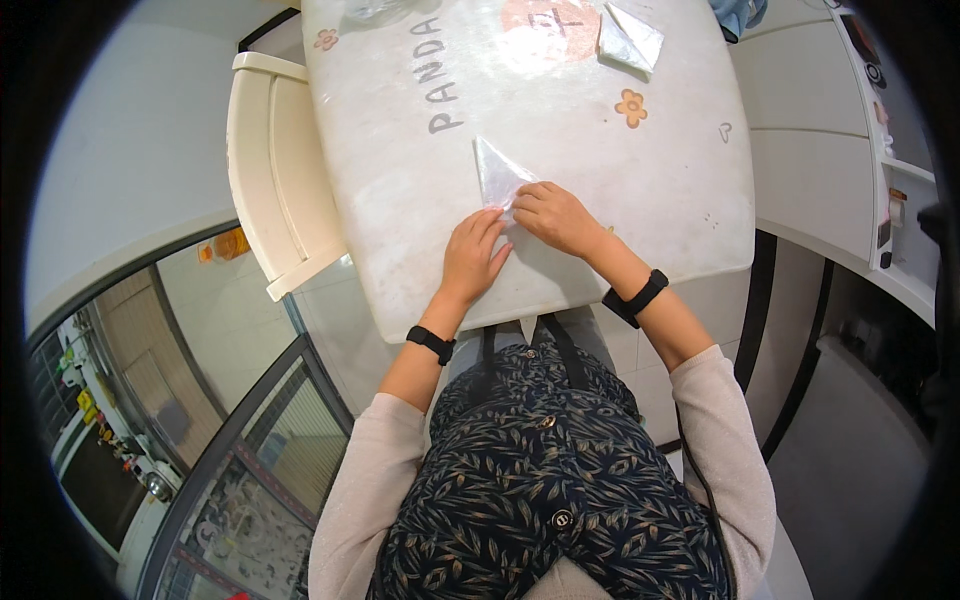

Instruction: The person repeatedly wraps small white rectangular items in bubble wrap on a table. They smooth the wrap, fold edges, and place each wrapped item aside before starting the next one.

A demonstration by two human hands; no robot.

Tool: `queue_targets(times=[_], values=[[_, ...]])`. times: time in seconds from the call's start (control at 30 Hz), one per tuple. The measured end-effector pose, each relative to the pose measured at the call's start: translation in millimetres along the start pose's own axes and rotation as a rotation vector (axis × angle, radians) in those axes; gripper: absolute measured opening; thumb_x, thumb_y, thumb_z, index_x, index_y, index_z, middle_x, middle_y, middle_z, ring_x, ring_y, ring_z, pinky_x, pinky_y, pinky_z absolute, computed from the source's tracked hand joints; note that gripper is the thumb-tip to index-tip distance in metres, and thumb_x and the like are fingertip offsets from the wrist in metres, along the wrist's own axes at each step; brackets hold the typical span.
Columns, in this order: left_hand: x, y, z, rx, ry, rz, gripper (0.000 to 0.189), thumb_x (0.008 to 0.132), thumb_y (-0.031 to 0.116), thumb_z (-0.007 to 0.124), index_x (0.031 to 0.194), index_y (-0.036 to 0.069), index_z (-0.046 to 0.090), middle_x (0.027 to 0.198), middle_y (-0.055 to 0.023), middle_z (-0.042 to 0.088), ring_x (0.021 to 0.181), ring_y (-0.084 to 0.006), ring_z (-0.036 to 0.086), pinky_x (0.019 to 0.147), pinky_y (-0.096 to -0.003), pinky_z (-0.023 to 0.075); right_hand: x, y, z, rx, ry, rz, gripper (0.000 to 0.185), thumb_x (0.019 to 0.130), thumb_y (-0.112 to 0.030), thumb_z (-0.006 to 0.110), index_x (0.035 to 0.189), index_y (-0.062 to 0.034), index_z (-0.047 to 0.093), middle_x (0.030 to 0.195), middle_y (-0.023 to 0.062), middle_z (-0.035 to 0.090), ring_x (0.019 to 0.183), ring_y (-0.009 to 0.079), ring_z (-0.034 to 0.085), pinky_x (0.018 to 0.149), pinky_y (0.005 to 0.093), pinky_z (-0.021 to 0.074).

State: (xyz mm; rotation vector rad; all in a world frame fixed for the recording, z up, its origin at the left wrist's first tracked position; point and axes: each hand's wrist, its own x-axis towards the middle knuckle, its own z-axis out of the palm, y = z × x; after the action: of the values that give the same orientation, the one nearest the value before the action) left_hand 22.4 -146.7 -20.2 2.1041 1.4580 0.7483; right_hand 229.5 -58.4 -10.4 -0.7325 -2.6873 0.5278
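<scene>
A thin, shiny whitish sheet folded into a triangle [498, 174] lies on the covered table [405, 247], its tip pointing away from me. My left hand [472, 251] rests at its near edge, fingertips touching it. The fingers of my right hand [553, 216] are bent over its near right corner; whether they pinch it is hidden. Another folded sheet [628, 41] of similar shiny material lies near the table's far right part. Both wrists wear black bands.
A cream chair [277, 172] stands against the table's left side. Clear plastic [375, 9] lies at the far left of the tabletop. Blue cloth [739, 16] is beyond the far right corner. White cabinets [810, 180] and shelves stand to the right.
</scene>
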Motion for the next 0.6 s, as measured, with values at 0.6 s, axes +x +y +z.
queue_targets(times=[0.6], values=[[15,-6,15,-0.195,0.153,-0.358,0.025,0.086,-0.001,0.067,0.11,0.003,0.059,0.096,-0.0134,0.067,0.092,-0.0336,0.065,0.08,-0.0429,0.055,33,51,-5,0.496,-0.037,0.408,0.034,0.074,-0.014,0.085,0.102,-0.0043,0.069,0.119,0.0076,0.06,0.111,0.0276,0.054,0.096,0.036,0.0472]])
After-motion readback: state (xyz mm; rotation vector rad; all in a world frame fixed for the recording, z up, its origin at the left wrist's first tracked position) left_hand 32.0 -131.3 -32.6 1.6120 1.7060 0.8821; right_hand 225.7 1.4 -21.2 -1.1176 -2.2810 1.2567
